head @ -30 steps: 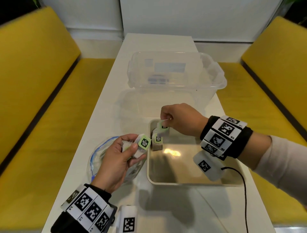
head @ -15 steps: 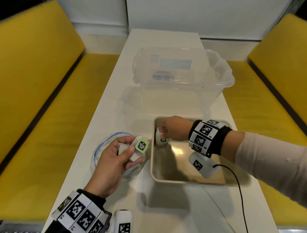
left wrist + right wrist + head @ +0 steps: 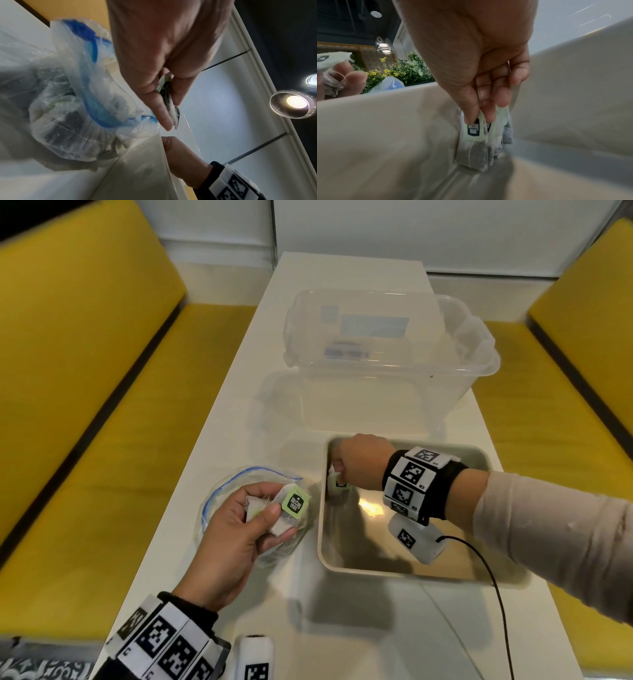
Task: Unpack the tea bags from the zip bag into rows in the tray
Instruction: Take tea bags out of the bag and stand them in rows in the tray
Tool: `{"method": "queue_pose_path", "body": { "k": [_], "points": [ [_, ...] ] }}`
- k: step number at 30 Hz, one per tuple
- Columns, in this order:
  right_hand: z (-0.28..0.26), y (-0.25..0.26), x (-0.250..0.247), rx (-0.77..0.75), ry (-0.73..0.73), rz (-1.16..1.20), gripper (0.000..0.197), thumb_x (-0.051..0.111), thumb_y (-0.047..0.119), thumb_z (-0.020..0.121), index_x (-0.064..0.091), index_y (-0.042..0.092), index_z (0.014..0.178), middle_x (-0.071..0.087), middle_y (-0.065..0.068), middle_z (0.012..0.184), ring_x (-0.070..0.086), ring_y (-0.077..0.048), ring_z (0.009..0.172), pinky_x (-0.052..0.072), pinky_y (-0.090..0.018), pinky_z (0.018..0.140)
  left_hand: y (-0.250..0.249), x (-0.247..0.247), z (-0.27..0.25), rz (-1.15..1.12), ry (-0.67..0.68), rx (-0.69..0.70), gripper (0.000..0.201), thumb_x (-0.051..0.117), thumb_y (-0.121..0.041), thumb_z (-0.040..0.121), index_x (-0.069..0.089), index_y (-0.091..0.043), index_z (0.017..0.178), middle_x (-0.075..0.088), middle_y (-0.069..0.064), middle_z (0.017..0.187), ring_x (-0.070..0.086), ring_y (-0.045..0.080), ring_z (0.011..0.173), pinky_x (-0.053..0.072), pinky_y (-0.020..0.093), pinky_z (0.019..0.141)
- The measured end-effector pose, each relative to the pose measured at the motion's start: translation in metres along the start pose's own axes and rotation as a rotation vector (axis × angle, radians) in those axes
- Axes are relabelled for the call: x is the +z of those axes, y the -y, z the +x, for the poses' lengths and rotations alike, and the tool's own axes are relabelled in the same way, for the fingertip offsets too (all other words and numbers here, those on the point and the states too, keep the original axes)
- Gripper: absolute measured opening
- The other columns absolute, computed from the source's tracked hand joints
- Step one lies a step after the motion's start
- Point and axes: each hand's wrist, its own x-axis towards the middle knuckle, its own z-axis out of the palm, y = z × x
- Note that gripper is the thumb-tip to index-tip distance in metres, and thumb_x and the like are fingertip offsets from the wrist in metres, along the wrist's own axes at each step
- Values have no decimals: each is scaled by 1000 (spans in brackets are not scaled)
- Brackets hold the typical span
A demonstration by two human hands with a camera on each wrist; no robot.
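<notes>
A beige tray (image 3: 404,571) lies on the white table. In its far left corner a few tea bags (image 3: 475,147) with pale green tags stand upright against the wall. My right hand (image 3: 356,463) reaches down there and pinches their tops between thumb and fingers (image 3: 471,111). Left of the tray lies the clear zip bag (image 3: 239,484) with a blue seal, more tea bags inside (image 3: 68,129). Above it my left hand (image 3: 239,525) grips a small stack of tea bags (image 3: 291,505), thumb on top.
A large clear plastic tub (image 3: 387,354) stands beyond the tray. Yellow benches (image 3: 85,405) run along both sides of the narrow table. A black cable (image 3: 493,583) trails from my right wrist across the tray's near right corner.
My right hand has gone down from above the tray into its far left corner with a tea bag. The left hand has stayed above the zip bag with its stack.
</notes>
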Motion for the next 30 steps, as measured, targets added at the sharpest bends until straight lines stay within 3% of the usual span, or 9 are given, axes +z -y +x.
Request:
{"method": "queue_pose_path", "body": {
  "k": [7,8,10,12,15,18,24,27,30],
  "points": [
    [-6,-5,-11,45,-29,59,17,59,34,86,61,19,92,60,2,86,56,-20,80,41,-28,65,-2,4,4,-59,15,-24,13,54,-4,86,57,-8,98,73,6,94,71,18,84,59,26,68],
    [-9,-7,-16,55,-60,94,13,56,33,88,60,21,89,58,3,85,54,-20,80,39,-28,66,-3,4,5,-82,23,-24,18,62,-10,81,57,-8,98,73,7,95,71,18,84,59,27,68],
    [-17,-7,-27,30,-114,169,18,50,32,92,52,24,76,56,4,82,52,-20,78,36,-27,66,-4,5,8,-126,39,-13,54,85,-31,57,58,-9,98,73,7,96,71,19,86,59,27,65],
    [-27,-3,-38,-60,-87,347,25,48,39,94,53,24,76,61,5,80,54,-17,74,40,-27,66,-5,9,11,-153,37,1,75,92,-40,36,58,-11,97,73,7,96,71,20,88,58,26,65],
    [-47,10,-50,-124,37,720,25,57,43,88,63,18,87,68,4,79,59,-14,65,46,-24,64,-7,18,14,-163,36,23,60,86,-32,50,58,-12,98,72,9,97,70,20,88,58,28,68],
    [-57,16,-53,-139,-21,881,13,74,24,78,62,18,76,63,3,64,58,-16,57,48,-28,62,-8,27,17,-148,53,41,36,66,-21,69,56,-10,102,72,6,96,70,18,87,59,28,73],
    [-69,14,-75,-133,-221,627,11,72,21,80,61,21,78,57,12,63,52,-1,55,43,-20,60,-6,34,19,-118,34,73,25,54,-24,77,55,-10,98,72,0,94,69,15,90,58,29,76],
    [-75,11,-84,-128,-339,383,9,69,28,81,65,21,80,52,14,69,49,-3,64,36,-21,60,-4,31,20,-116,1,59,20,53,-21,82,56,-10,99,65,4,112,66,20,104,57,31,79],
    [-72,6,-85,-84,-302,411,12,67,19,83,57,22,77,54,14,68,53,-11,70,39,-19,59,-4,30,20,-81,3,47,24,55,-22,78,56,-11,99,62,6,117,65,21,106,57,32,81]
  ]
}}
